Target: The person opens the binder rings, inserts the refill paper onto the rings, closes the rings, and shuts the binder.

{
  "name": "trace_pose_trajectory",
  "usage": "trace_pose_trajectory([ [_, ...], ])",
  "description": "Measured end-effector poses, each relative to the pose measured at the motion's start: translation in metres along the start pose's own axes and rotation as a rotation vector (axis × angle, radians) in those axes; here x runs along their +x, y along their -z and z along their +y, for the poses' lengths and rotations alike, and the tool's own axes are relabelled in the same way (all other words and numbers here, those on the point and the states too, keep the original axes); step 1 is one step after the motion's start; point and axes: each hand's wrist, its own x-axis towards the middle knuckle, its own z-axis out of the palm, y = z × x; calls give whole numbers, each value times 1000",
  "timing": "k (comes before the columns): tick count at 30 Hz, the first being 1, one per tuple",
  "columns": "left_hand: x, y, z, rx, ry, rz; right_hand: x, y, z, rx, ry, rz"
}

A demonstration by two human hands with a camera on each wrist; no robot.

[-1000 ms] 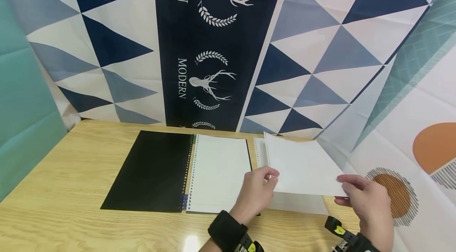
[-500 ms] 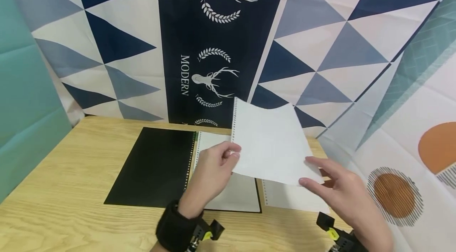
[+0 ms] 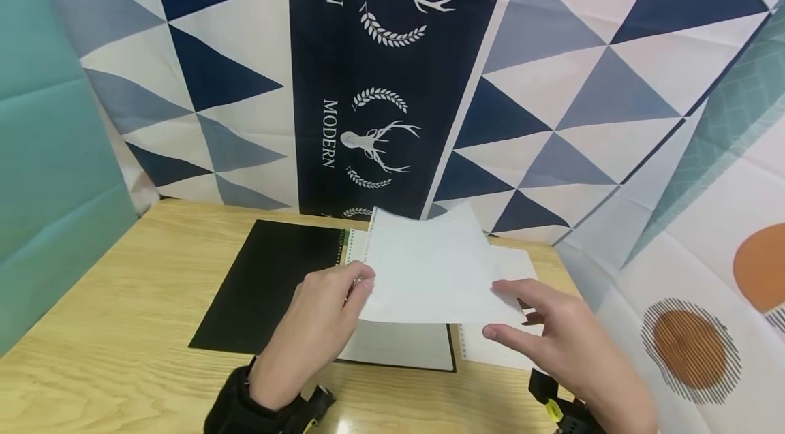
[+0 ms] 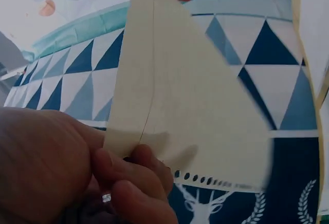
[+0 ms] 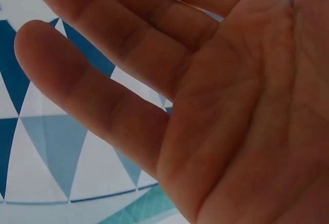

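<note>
Head view: left hand (image 3: 321,308) pinches the sheet (image 3: 429,267) above the notebook (image 3: 270,284); right hand (image 3: 561,321) spreads loosely at its opposite side, presumably steadying it. Left wrist view: fingers (image 4: 146,163) grip beside the punched edge (image 4: 195,179). Right wrist view: fingers extended, gripping nothing visible.

Head view looks forward and down over bench (image 3: 141,304), wrist views peer close-up at left grip (image 4: 77,162) and right grip (image 5: 205,100), all sharing triangle-patterned backdrop (image 3: 245,52).

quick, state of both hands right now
Left hand: closed, pinching the paper at its holed edge.
Right hand: open, by the paper's opposite edge; whether it touches cannot be told.
</note>
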Motion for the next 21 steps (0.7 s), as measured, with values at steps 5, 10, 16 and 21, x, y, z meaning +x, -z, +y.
trace_pose_trajectory([
  [5,-3,2,1,121,-11,-31,6,-4,-6,0,-44,-75],
  [10,-6,4,1,161,-11,-87,10,-7,-6,14,-66,-165],
  [16,-6,12,-2,201,11,-107,12,-9,-5,17,-59,-233],
  [21,-5,17,-6,194,18,-109,16,-11,-8,-4,-69,-237],
])
